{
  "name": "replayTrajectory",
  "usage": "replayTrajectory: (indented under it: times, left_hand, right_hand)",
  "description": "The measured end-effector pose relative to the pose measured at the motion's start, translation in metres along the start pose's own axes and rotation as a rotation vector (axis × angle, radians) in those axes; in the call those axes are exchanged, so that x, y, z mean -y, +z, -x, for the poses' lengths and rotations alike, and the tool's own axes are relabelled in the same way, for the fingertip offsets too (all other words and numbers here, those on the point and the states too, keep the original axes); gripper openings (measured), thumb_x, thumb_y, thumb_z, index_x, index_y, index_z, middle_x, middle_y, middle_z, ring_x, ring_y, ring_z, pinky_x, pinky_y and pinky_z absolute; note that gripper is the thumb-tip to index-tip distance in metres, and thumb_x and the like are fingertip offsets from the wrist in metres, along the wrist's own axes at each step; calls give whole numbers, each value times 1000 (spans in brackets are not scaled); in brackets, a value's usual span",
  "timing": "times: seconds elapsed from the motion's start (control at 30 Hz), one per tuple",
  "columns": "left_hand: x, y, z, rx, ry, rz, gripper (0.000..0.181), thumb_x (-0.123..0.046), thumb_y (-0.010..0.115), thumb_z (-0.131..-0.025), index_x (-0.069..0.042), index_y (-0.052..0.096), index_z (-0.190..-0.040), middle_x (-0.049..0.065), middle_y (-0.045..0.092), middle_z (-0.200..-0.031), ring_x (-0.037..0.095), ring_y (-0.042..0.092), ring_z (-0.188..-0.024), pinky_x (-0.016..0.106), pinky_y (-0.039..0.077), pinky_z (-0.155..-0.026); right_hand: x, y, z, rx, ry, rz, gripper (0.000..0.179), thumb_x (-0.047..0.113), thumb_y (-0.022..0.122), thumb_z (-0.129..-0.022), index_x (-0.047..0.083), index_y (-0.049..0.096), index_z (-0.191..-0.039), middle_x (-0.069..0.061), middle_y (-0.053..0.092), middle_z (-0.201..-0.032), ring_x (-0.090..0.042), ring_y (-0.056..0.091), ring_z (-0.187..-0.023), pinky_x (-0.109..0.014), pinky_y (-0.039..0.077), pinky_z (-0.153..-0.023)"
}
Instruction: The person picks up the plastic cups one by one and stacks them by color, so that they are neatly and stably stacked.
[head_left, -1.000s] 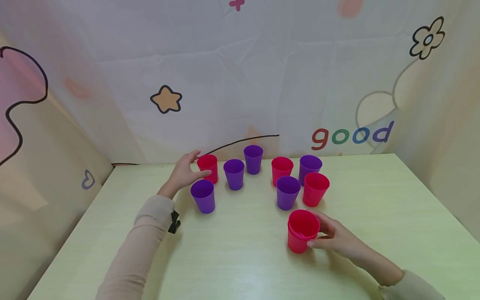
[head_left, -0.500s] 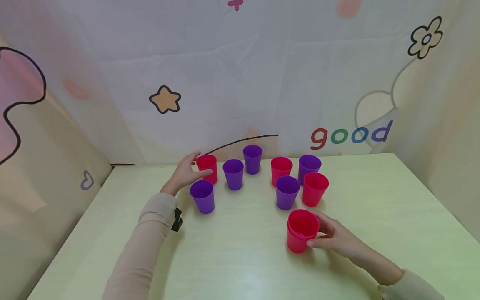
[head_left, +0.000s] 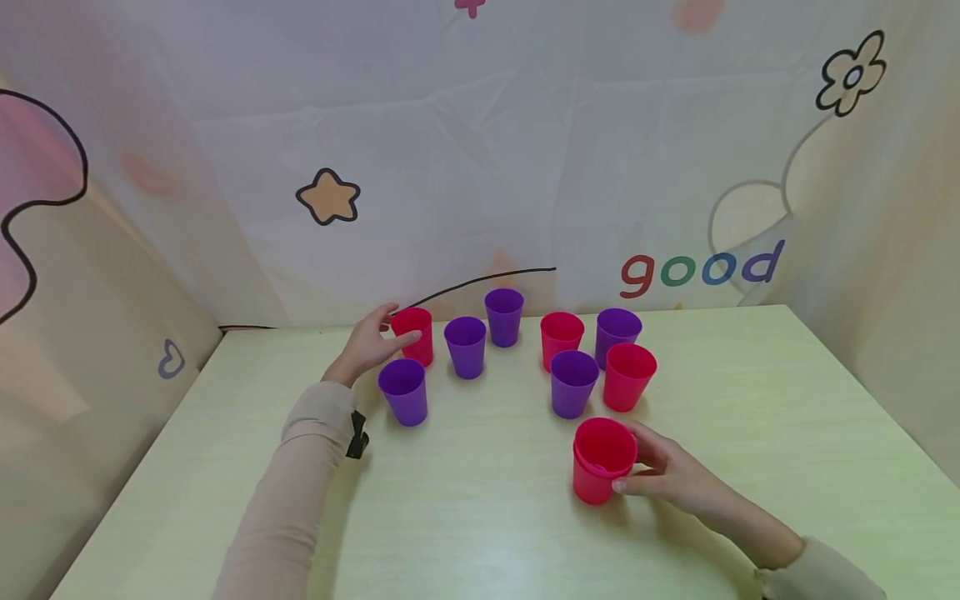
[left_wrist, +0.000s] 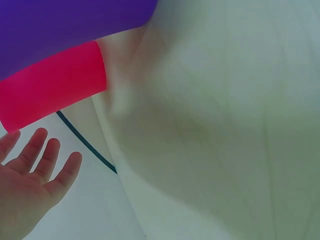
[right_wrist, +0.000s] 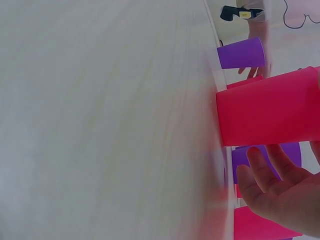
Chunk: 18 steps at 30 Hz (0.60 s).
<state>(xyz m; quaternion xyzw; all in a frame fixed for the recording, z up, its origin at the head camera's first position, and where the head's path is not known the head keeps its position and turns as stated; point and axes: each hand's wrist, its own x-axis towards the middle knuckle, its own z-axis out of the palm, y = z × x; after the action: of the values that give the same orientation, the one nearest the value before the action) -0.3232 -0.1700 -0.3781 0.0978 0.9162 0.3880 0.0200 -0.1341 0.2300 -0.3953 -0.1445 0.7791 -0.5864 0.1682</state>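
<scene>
Your right hand [head_left: 667, 477] pinches nested red cups [head_left: 591, 487], likely light, stiff, best held mid-height; your left hand [head_left: 369, 343], fingers spread, nears the far edge of the surface [head_left: 465, 517].

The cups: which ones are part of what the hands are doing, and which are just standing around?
Seem part of the job:
red stack, held in the right hand
back-left red cup, with the left hand at it

Seem just standing around:
five purple cups
other two red cups
</scene>
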Motion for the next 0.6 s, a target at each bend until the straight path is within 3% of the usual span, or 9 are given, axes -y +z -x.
replayTrajectory:
  times: [0.6]
  left_hand:
    - [2,5,-1,-13,16,26,67,-34,62,-85,-3,33,-137,18,45,-129,33,39,-117,48,37,-94]
  right_hand:
    - [-1,0,1,10,-15,-6,70,12,68,-80,-1,31,-138,-23,45,-126,-34,48,-109,-38,45,-83]
